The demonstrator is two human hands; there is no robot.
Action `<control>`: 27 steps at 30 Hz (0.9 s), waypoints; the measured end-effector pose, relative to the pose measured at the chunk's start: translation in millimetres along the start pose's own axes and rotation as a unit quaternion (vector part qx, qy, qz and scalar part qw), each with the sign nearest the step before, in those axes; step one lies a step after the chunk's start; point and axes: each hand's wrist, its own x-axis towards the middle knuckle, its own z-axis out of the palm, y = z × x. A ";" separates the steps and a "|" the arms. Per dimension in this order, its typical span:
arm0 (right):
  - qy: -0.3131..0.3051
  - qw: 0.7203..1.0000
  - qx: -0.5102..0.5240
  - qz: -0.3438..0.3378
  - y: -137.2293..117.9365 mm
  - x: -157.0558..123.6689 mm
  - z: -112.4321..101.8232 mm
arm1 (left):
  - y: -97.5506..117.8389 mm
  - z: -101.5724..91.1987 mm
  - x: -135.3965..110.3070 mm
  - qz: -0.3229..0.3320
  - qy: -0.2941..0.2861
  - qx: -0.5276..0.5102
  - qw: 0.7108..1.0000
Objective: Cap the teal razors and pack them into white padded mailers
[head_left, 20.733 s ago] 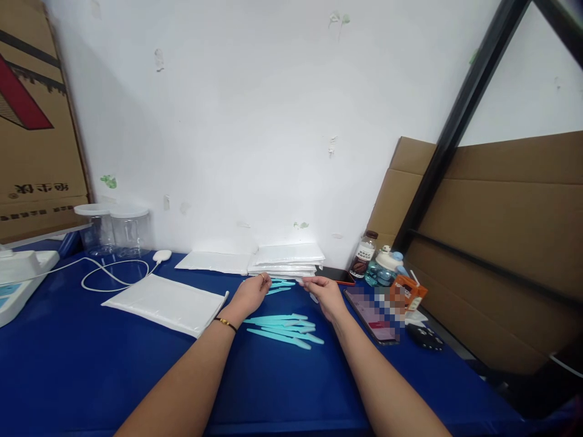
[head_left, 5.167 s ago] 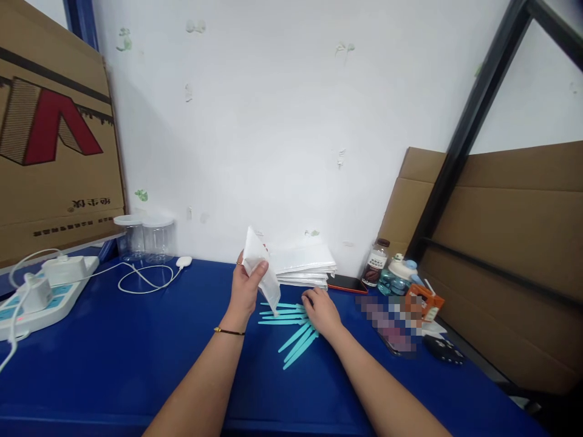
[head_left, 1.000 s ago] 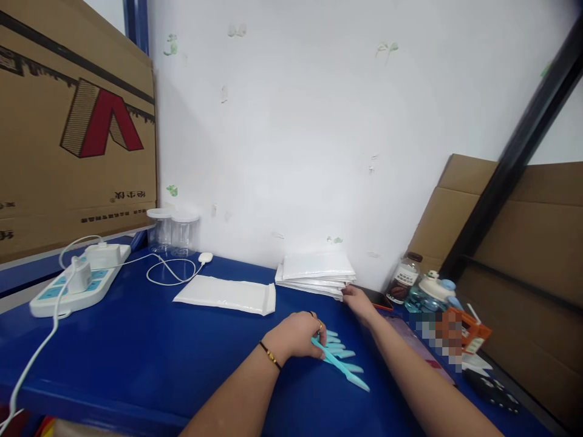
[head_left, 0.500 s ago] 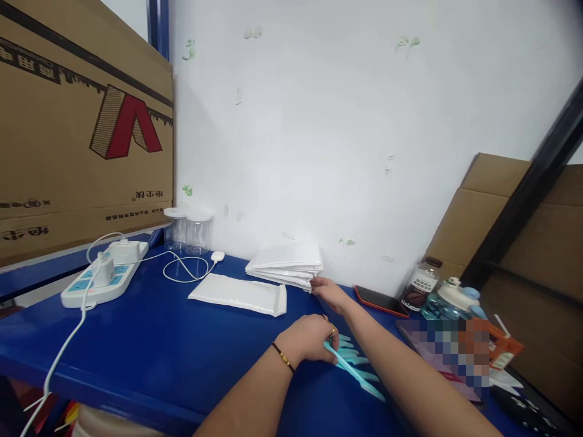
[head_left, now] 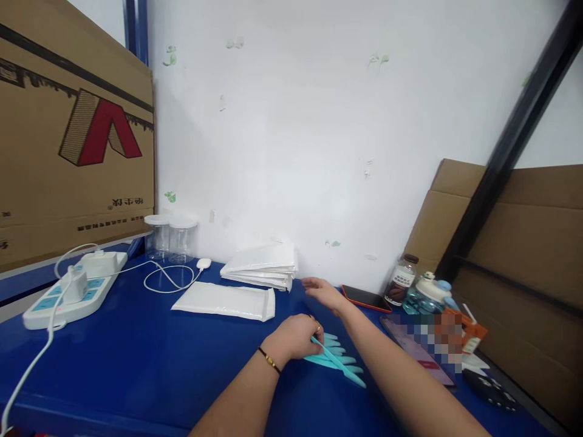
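Note:
My left hand point(head_left: 295, 335) rests on the blue table point(head_left: 136, 364), fingers curled round one of several turquoise plastic sticks point(head_left: 339, 359) that lie fanned out under it. My right hand point(head_left: 320, 290) hovers open a little right of a stack of white padded envelopes point(head_left: 262, 267) by the wall, not touching it. One more white padded envelope point(head_left: 225, 301) lies flat to the left of both hands.
A power strip point(head_left: 68, 291) with a white cable point(head_left: 168, 280) and two clear jars point(head_left: 170, 238) sit at the left under a big cardboard box point(head_left: 68, 139). To the right are a phone point(head_left: 367, 298), bottles point(head_left: 412, 290), a small orange carton point(head_left: 471, 334) and cardboard sheets.
The stack of white envelopes has slid left along the wall, and my right hand has let go of it and drawn back, open. My left hand stays on the turquoise sticks.

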 end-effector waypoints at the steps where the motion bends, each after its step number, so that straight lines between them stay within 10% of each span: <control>1: 0.008 1.000 -0.022 -0.005 0.0 -12.2 -11.8 | 0.3 -1.0 0.3 -0.006 0.006 -0.005 1.000; 10: -0.063 0.996 -0.054 -0.015 9.6 -106.4 -58.9 | -20.0 -5.1 7.1 -0.092 0.119 -0.135 0.979; 27: 0.066 0.989 -0.126 0.024 57.1 -86.3 -77.4 | -49.2 8.9 24.3 -0.199 0.149 -0.017 0.968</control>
